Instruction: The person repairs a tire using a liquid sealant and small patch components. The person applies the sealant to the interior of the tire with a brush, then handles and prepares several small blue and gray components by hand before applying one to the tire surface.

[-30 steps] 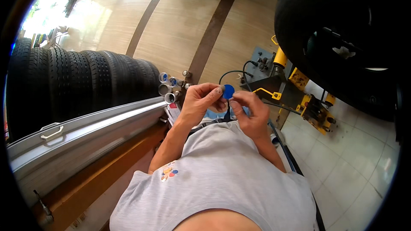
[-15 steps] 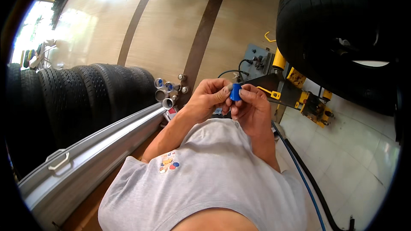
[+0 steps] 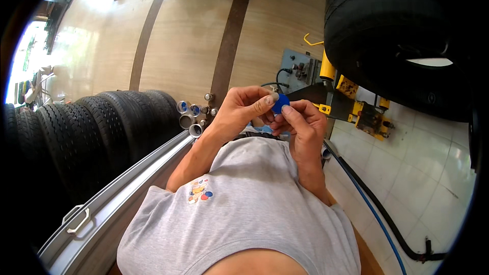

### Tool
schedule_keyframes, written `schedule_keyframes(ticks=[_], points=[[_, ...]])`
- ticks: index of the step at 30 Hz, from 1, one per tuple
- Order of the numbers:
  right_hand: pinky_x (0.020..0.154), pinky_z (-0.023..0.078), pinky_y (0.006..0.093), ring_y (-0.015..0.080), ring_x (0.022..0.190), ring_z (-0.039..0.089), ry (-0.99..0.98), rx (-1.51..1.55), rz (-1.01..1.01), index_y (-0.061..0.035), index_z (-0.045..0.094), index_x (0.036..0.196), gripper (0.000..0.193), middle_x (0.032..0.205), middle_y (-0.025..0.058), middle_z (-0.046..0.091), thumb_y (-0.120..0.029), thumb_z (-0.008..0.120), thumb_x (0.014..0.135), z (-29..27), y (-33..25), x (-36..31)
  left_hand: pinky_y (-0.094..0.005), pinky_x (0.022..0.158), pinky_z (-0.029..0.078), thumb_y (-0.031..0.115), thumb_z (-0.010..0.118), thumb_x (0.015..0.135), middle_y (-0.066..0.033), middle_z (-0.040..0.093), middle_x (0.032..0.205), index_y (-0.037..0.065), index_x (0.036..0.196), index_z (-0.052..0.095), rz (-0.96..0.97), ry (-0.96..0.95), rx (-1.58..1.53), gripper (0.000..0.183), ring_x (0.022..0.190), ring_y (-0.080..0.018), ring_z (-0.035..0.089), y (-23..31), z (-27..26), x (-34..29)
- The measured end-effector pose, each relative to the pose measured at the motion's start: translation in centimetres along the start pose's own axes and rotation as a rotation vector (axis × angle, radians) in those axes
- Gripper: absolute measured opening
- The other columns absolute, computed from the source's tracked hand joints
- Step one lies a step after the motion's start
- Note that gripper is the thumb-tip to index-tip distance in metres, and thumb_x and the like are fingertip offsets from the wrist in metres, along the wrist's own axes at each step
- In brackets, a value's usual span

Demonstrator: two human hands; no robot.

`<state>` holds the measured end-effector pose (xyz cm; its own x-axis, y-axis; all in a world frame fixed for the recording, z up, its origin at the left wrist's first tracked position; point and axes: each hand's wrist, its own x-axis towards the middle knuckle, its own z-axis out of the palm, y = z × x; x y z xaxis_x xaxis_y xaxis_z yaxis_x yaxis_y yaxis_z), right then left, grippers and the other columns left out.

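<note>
Blue disc (image 3: 279,104) sits, from where I watch, between left hand (image 3: 245,110) and right hand (image 3: 304,123); both hands are nearly closed, pinching its opposite edges.

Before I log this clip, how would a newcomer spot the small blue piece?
Start at the large grey shirt at the lower middle. Just above it in the picture, the left hand and right hand both pinch the blue piece. It is small, rounded and solid blue, unlike the yellow cylinder farther right.
</note>
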<state>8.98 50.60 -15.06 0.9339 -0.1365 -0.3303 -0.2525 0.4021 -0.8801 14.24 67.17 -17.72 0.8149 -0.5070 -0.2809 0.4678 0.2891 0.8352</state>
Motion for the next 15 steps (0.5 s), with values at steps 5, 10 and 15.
schedule_keyframes(ticks=[5, 10, 15], points=[[0.048, 0.056, 0.0290, 0.0189, 0.057, 0.067, -0.060, 0.164, 0.109, 0.0016, 0.064, 0.093, 0.014, 0.074, 0.0113, 0.068, -0.012, 0.063, 0.094, -1.3, -1.0, 0.1, -0.0237, 0.063, 0.053, 0.023, 0.063, 0.098, -0.0078, 0.070, 0.083, -0.002, 0.104, 0.068, -0.133, -0.095, -0.173, 0.026, 0.069, -0.0115, 0.065, 0.2, 0.9, 1.1], [0.046, 0.053, 0.0267, 0.0175, 0.056, 0.065, -0.207, 0.368, 0.154, 0.0027, 0.064, 0.088, 0.021, 0.072, 0.0136, 0.067, -0.017, 0.065, 0.096, -4.0, -2.2, 0.6, -0.0335, 0.061, 0.057, 0.020, 0.061, 0.098, -0.0102, 0.067, 0.077, -0.001, 0.098, 0.066, -0.159, -0.189, -0.465, 0.022, 0.064, -0.0186, 0.065, -1.4, 4.0, 1.8], [0.041, 0.049, 0.0264, 0.0169, 0.050, 0.062, -0.257, 0.314, 0.201, 0.0030, 0.062, 0.090, 0.019, 0.070, 0.0140, 0.066, -0.015, 0.066, 0.095, -8.6, -4.2, 1.1, -0.0442, 0.057, 0.058, 0.023, 0.061, 0.097, -0.0115, 0.063, 0.070, 0.000, 0.092, 0.064, -0.081, -0.135, -0.576, 0.024, 0.061, -0.0259, 0.066, -4.2, 9.1, 2.7]])
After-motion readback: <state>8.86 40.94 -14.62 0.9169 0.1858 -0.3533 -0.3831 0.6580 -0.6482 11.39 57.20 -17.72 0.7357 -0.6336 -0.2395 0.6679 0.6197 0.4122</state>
